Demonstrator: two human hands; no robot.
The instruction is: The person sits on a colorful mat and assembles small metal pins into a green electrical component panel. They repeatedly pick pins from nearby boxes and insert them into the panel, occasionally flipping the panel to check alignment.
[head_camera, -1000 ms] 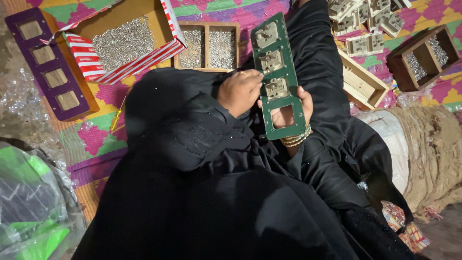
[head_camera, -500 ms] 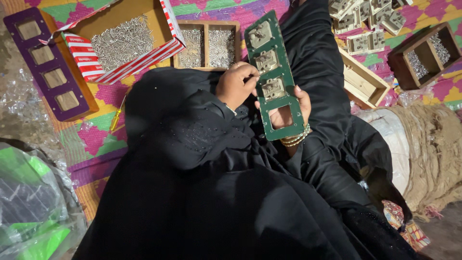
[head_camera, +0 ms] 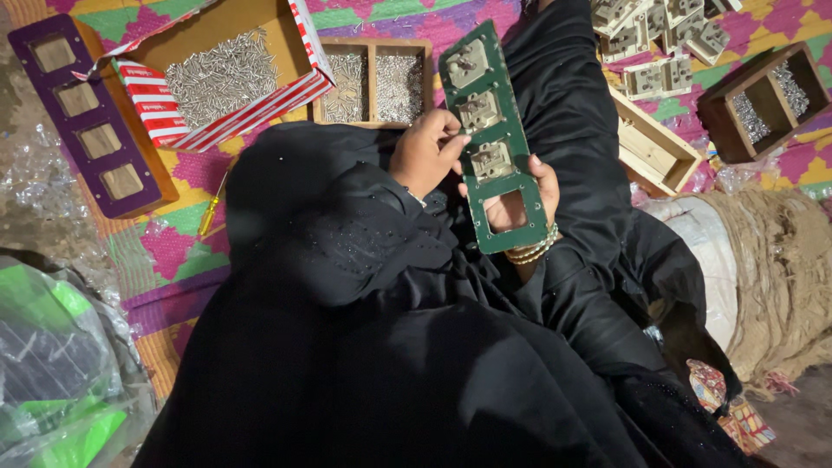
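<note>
At the upper left of the frame an open red-and-white striped carton (head_camera: 227, 78) holds a heap of small silver screws (head_camera: 221, 76). Just right of it a wooden tray (head_camera: 373, 45) has two compartments, both filled with screws. At the upper right a dark wooden box (head_camera: 763, 104) also has two compartments with screws in them, and a pale wooden box (head_camera: 654, 152) lies below the pile of grey switch parts (head_camera: 663, 39) at the top edge; what it holds cannot be told. At centre, over the black-robed lap, the green plate (head_camera: 494, 139) is held tilted; it has four square openings, three filled with grey parts and the lowest one bare. The right hand (head_camera: 520, 204) grips it from behind at the lower end, fingers curled round its edges, palm showing through the bare opening, bangles at the wrist. The left hand (head_camera: 426, 152) rests on the plate's left edge, fingertips pinched together at the middle part; whether they hold a screw cannot be told. A purple plate (head_camera: 87, 130) with four openings lies at the far left on a wooden board. A yellow-handled screwdriver (head_camera: 211, 212) lies on the bright woven mat (head_camera: 186, 251). Clear plastic bags sit at the lower left, burlap (head_camera: 780, 277) at the right.
</note>
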